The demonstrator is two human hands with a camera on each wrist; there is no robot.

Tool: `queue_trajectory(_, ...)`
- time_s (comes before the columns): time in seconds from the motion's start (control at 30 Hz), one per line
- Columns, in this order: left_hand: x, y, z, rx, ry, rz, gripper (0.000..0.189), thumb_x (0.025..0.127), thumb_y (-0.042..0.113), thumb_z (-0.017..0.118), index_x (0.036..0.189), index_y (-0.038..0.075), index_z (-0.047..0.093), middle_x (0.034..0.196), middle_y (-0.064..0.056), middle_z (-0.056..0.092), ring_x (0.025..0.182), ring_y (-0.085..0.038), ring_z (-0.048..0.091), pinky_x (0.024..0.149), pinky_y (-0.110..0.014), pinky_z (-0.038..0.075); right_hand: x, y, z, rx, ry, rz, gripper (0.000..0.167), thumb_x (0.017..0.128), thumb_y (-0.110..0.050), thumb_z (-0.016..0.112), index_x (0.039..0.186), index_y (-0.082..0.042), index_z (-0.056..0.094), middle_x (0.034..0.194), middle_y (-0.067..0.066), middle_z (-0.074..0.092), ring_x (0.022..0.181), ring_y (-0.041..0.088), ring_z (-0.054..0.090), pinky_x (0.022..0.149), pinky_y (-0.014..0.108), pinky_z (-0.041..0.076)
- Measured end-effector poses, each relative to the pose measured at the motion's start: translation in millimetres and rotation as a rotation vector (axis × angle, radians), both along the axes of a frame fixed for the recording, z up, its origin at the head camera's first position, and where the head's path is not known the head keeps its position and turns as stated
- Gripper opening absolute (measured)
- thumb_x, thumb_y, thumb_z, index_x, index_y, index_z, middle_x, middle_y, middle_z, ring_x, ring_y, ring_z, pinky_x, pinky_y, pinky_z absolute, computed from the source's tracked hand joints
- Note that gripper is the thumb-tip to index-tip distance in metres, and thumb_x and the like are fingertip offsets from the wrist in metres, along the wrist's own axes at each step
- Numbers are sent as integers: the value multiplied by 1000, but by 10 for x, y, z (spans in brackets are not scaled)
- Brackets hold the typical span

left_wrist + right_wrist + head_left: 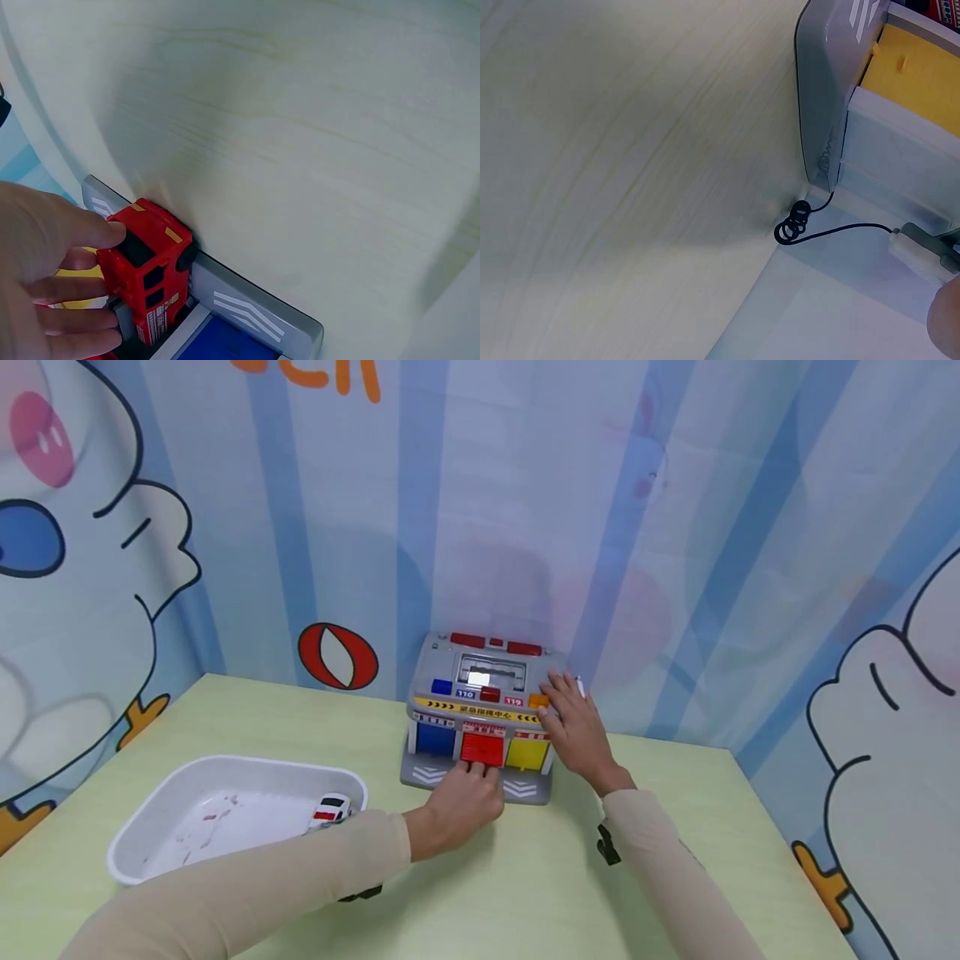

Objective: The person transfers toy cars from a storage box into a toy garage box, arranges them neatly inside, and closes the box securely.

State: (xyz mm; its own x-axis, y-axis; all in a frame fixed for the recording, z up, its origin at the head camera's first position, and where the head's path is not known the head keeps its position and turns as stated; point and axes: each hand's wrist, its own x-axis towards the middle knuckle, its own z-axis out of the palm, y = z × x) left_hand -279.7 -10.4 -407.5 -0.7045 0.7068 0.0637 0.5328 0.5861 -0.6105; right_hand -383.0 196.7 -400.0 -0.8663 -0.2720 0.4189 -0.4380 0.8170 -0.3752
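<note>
A grey toy garage [427,677] stands at the back of the table, with blue [435,739], red [482,748] and yellow [527,754] doors. My left hand [461,802] is at its middle bay. There it grips a red toy fire truck [146,262], thumb on the cab and fingers along one side; the head view hides most of the truck. On the roof's right side, beside an orange button [538,701], rests my right hand [577,731], fingers spread. A white-and-grey corded piece [922,251] hangs on that side, near the right hand.
A white plastic tub [225,768] sits on the left, holding a white toy car [330,808] in its right end. Behind the table hangs a striped cartoon curtain [495,527]. A coiled black cord [795,225] trails beside the garage's right wall.
</note>
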Motion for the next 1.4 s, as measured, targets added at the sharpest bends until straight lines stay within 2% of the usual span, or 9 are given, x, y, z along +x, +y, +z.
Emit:
queue_trajectory(0.2,18,-11,-11,-38,36,-30,44,84,34,81,126,25,71,119,-3,72,100,-19,69,88,-30,59,11,-3,-12,-2,-4,4,57,105,-43,38,153,-14,41,167,2,25,157,26,10,126,56,7)
queue_trajectory(0.4,31,-14,-14,-53,19,-23,46,83,35,81,127,27,70,123,-3,70,106,-19,67,96,-33,57,6,-5,-6,-1,-1,-1,56,105,-42,38,153,-14,41,167,2,26,157,26,10,126,56,7)
queue_trajectory(0.73,38,-18,-17,-31,18,-48,44,83,36,82,124,27,72,122,-1,72,106,-19,65,98,-33,55,10,-8,12,16,1,-10,57,105,-43,37,153,-14,41,166,3,26,157,27,11,125,57,9)
queue_trajectory(0.93,36,-1,-9,-23,25,-37,39,84,36,81,120,24,74,111,-1,75,94,-18,68,86,-28,59,12,-14,18,11,-4,-9,57,105,-42,37,153,-13,41,166,4,26,157,27,11,126,56,8)
queue_trajectory(1.1,40,16,-2,17,-3,-24,30,85,35,80,113,24,77,97,0,77,82,-16,69,72,-22,58,12,-15,10,10,-7,-12,57,104,-43,37,153,-14,41,166,3,26,157,27,10,126,57,9)
queue_trajectory(1.27,39,24,-5,64,-45,-13,28,86,33,79,112,24,77,95,0,76,80,-16,67,67,-21,57,9,-18,7,12,-6,-12,57,104,-42,38,153,-14,41,167,3,26,157,27,10,126,57,9)
queue_trajectory(1.4,22,25,0,83,-43,-16,23,87,32,79,108,22,78,86,1,74,71,-15,64,61,-18,53,5,-17,5,12,0,-10,57,104,-42,37,153,-13,41,166,4,26,157,27,11,125,57,9)
